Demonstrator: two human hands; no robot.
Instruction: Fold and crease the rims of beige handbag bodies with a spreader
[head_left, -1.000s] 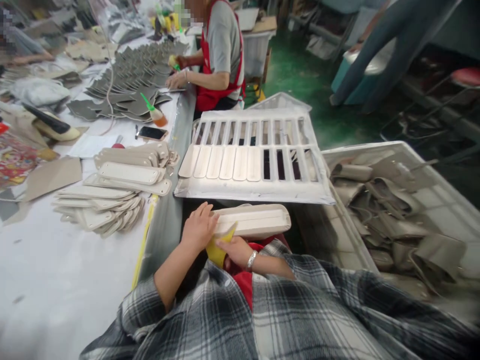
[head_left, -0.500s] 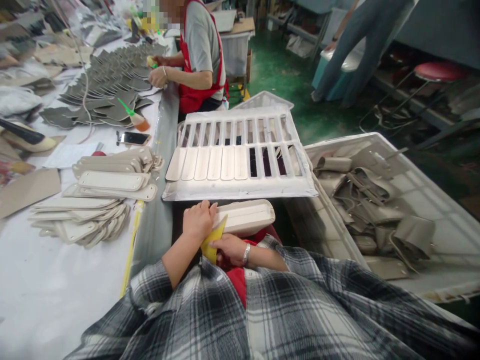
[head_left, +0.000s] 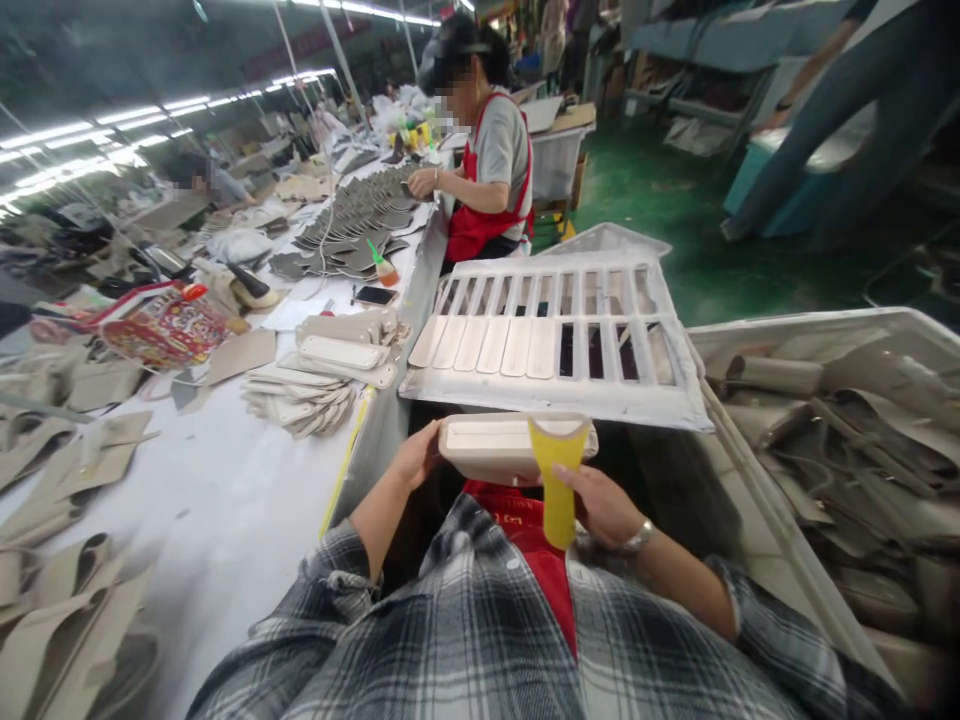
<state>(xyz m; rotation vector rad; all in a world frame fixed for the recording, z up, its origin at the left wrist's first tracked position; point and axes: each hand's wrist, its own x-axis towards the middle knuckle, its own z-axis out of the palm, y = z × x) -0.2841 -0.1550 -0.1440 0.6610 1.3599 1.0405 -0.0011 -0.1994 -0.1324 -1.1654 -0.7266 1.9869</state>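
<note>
My left hand (head_left: pixel 417 457) grips the left end of a long cream padded piece (head_left: pixel 495 448) held level over my lap. My right hand (head_left: pixel 602 503) is closed round a yellow scraper (head_left: pixel 558 480), whose flared blade rests on the right part of that piece. Just beyond stands a white slatted rack (head_left: pixel 555 340) with several cream strips laid in its left slots.
A stack of cream strips (head_left: pixel 322 370) lies on the white table (head_left: pixel 225 500) to my left, beside a phone (head_left: pixel 374 296) and a glue bottle (head_left: pixel 384 270). A bin of grey leather pieces (head_left: pixel 840 420) stands at right. A person in a red apron (head_left: pixel 487 180) works farther along the table.
My right hand has carried the yellow scraper from the piece's left end to its right part. My left hand slid onto the left end. The camera has tilted up.
</note>
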